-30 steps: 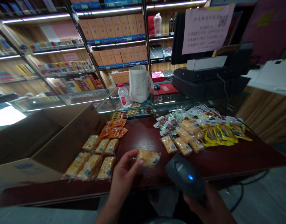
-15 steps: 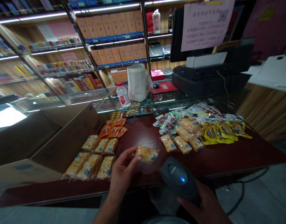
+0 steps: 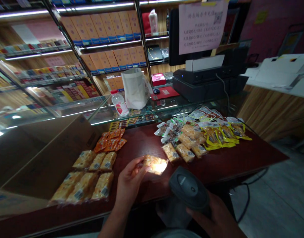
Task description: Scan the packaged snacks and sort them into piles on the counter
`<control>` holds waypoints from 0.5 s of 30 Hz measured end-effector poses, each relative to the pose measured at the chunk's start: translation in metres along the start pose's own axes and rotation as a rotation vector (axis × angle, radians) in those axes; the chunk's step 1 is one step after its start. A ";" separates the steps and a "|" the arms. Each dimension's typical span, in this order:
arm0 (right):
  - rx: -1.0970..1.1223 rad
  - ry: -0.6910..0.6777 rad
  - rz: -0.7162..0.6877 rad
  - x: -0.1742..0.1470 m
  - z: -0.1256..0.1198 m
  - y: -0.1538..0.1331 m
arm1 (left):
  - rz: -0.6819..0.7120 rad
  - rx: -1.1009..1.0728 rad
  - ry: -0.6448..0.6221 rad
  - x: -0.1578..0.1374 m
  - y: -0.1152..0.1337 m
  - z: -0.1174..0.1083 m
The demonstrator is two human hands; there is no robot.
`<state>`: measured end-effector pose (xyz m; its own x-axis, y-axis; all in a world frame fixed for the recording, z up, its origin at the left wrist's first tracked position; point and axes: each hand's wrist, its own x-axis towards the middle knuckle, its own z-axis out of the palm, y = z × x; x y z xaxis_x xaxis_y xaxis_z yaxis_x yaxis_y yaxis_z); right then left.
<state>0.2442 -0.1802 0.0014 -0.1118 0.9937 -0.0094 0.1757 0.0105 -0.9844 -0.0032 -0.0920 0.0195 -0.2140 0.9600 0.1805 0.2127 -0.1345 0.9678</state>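
Light is splashed across the snack packet (image 3: 155, 164), pinched at one end by the left hand (image 3: 130, 180), the grip closed to the packet's thickness, over the dark red counter (image 3: 142, 140), between rows of wrapped snacks (image 3: 102, 185) and a second pile (image 3: 188, 140). By the right hand (image 3: 217, 213), a scanner (image 3: 188, 190) is held in a closed grip, head aimed at the packet. Orange sachets (image 3: 110, 140) are laid beside the cardboard box (image 3: 43, 162), yellow pouches (image 3: 219, 135) over at the right.
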 end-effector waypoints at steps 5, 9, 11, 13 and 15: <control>-0.032 0.015 -0.068 0.003 -0.004 0.007 | -0.031 -0.040 -0.026 0.004 0.004 0.010; -0.106 0.053 -0.065 0.003 -0.008 0.020 | -0.088 -0.044 -0.059 0.007 0.006 0.017; -0.124 0.079 -0.040 0.003 -0.011 0.025 | -0.099 -0.052 -0.081 0.011 0.006 0.022; -0.117 0.129 -0.013 0.003 -0.013 0.028 | -0.091 -0.059 -0.120 0.018 0.005 0.028; -0.099 0.215 0.008 0.005 -0.017 0.029 | -0.074 -0.065 -0.168 0.031 0.006 0.037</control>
<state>0.2650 -0.1735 -0.0242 0.0991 0.9946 0.0309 0.2720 0.0028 -0.9623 0.0263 -0.0542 0.0240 -0.0632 0.9947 0.0816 0.1391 -0.0722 0.9876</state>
